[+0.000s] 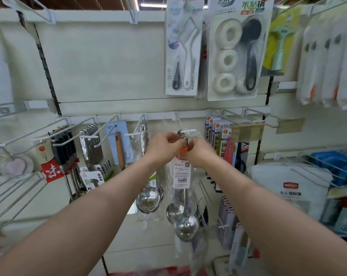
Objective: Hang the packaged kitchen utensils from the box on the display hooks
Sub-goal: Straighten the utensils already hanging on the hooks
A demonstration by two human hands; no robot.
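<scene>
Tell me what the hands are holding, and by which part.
Both the left hand and right hand pinch the clear-bagged steel ladle at its orange handle top.

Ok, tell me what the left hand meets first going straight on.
Likely the handle loops on the hook, just ahead of the left hand; the right hand lies close beyond. Depth unclear.

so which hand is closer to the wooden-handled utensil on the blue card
Left. The left hand is to the right of the wooden-handled utensil; the right hand is farther right still, on the other side of the packaged ladle that both hands pinch.
</scene>
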